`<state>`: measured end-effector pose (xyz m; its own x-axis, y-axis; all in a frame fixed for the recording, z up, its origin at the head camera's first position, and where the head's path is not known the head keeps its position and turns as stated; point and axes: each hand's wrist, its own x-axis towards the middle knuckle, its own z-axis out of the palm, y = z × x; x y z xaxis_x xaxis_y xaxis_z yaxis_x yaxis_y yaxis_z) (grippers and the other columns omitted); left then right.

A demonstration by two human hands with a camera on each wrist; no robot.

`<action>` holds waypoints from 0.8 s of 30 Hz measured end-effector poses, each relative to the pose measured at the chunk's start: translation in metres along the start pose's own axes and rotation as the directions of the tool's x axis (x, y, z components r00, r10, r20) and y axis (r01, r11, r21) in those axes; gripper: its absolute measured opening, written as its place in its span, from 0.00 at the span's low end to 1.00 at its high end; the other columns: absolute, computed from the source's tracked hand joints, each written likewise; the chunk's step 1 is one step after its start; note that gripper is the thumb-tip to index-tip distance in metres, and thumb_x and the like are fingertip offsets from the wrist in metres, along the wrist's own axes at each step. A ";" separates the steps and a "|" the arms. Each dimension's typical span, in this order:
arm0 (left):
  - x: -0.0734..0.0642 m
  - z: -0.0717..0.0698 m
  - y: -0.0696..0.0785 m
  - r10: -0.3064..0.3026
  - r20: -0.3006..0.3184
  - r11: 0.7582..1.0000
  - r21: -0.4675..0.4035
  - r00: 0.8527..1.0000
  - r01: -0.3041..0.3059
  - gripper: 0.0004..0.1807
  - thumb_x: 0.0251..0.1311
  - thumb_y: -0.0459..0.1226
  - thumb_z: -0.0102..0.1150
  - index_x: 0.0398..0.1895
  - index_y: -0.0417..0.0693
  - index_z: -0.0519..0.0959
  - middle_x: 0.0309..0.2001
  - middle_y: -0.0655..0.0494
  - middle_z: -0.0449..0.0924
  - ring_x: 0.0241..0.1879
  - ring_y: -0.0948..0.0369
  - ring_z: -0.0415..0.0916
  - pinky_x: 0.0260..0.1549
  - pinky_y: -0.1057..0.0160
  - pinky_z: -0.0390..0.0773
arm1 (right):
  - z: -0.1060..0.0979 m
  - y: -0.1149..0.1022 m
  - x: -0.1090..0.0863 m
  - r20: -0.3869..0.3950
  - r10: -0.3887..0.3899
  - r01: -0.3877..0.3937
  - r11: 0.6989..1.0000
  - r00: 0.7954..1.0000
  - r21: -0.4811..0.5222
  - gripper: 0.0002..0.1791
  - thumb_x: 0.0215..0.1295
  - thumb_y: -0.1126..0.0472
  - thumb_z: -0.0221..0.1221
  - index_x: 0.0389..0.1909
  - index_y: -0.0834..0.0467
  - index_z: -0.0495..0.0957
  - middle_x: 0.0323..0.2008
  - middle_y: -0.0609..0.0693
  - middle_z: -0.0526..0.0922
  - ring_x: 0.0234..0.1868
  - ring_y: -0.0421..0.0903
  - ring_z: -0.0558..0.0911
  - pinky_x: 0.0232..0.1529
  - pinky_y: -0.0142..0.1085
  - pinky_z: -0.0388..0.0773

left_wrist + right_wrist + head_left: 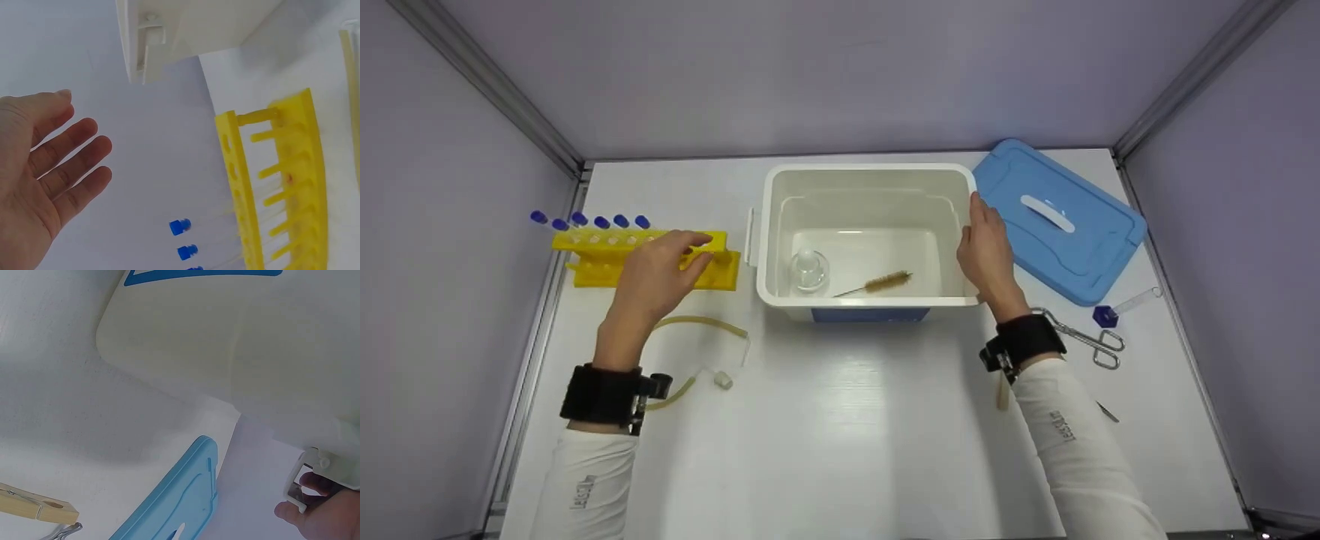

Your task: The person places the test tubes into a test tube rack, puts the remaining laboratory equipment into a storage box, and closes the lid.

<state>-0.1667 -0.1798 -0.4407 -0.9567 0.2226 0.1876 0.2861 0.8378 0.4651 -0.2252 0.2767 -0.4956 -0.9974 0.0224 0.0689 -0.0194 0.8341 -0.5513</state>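
Observation:
My left hand (660, 270) hovers over the yellow test tube rack (716, 279), its fingers loosely bent with nothing between them. Several blue-capped tubes (601, 223) stand in that rack. In the left wrist view the hand (56, 174) is apart from the rack. My right hand (988, 244) is at the right side of a white storage box (870, 302). In the right wrist view its thumb and fingers hold the white side latch (294, 486). Inside the open box are a clear glass vessel (810, 271) and a bristle brush (889, 281).
The blue lid (1080, 255) lies right of the box. Nearby are a clear tube (1136, 301) with a blue end, metal tongs (1084, 337), a small pointed metal piece (1108, 412) and a wooden clamp (45, 503). Yellowish tubing (701, 321) and a stopper (723, 380) lie front left.

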 end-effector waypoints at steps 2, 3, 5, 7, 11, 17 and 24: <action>-0.004 0.004 -0.008 -0.028 0.033 1.000 0.005 0.999 0.028 0.18 0.72 0.38 0.64 0.58 0.37 0.84 0.56 0.37 0.87 0.52 0.39 0.86 0.52 0.41 0.86 | 0.000 0.000 0.000 0.004 0.002 -0.002 1.000 1.000 0.004 0.33 0.80 0.70 0.43 0.82 0.70 0.50 0.74 0.76 0.64 0.77 0.72 0.63 0.77 0.62 0.64; -0.006 0.006 -0.012 -0.047 0.055 0.999 0.008 0.997 0.047 0.18 0.72 0.39 0.63 0.59 0.37 0.83 0.56 0.37 0.87 0.53 0.39 0.85 0.53 0.41 0.85 | 0.000 0.000 0.000 0.005 0.002 -0.002 1.000 1.000 0.008 0.33 0.80 0.70 0.42 0.82 0.70 0.50 0.74 0.76 0.64 0.77 0.72 0.64 0.76 0.63 0.65; -0.009 0.011 -0.020 -0.092 0.114 0.996 0.014 0.989 0.091 0.20 0.73 0.39 0.63 0.61 0.37 0.82 0.58 0.36 0.86 0.56 0.38 0.84 0.57 0.39 0.83 | 0.000 0.000 0.000 0.005 0.002 -0.002 1.000 1.000 0.015 0.33 0.80 0.69 0.42 0.82 0.70 0.50 0.74 0.76 0.65 0.76 0.72 0.65 0.75 0.63 0.66; -0.012 0.016 -0.028 -0.142 0.185 0.990 0.020 0.973 0.140 0.22 0.73 0.40 0.62 0.64 0.37 0.80 0.62 0.36 0.83 0.60 0.37 0.81 0.61 0.38 0.80 | 0.000 -0.001 -0.001 0.001 0.000 0.000 1.000 1.000 0.020 0.33 0.80 0.69 0.43 0.82 0.69 0.50 0.73 0.76 0.65 0.76 0.71 0.66 0.74 0.64 0.68; -0.020 0.028 -0.045 -0.220 0.309 0.975 0.058 0.925 0.212 0.26 0.73 0.42 0.61 0.69 0.37 0.76 0.68 0.34 0.78 0.67 0.36 0.75 0.68 0.36 0.74 | 0.001 -0.002 -0.001 0.005 -0.004 0.004 1.000 1.000 0.013 0.32 0.80 0.69 0.43 0.82 0.70 0.51 0.73 0.76 0.65 0.75 0.71 0.66 0.74 0.63 0.68; -0.029 0.048 -0.062 -0.252 0.390 0.968 0.111 0.886 0.227 0.34 0.72 0.44 0.62 0.75 0.36 0.68 0.71 0.28 0.72 0.69 0.32 0.71 0.68 0.32 0.72 | 0.000 -0.003 0.000 0.013 0.006 -0.006 1.000 1.000 0.018 0.33 0.80 0.69 0.43 0.82 0.69 0.50 0.76 0.75 0.63 0.78 0.71 0.63 0.77 0.63 0.64; -0.038 0.064 -0.070 -0.275 0.421 0.961 0.109 0.864 0.253 0.36 0.71 0.45 0.63 0.76 0.37 0.67 0.73 0.28 0.68 0.71 0.31 0.67 0.69 0.31 0.70 | -0.001 -0.003 0.000 0.017 0.008 -0.009 1.000 1.000 0.016 0.33 0.80 0.69 0.42 0.82 0.69 0.50 0.77 0.75 0.61 0.79 0.72 0.60 0.79 0.63 0.61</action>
<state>-0.1542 -0.2154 -0.5356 -0.9281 0.1719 -0.3304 0.0270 0.9159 0.4005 -0.2252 0.2753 -0.4929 -0.9985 0.0201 0.0500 -0.0117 0.8248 -0.5653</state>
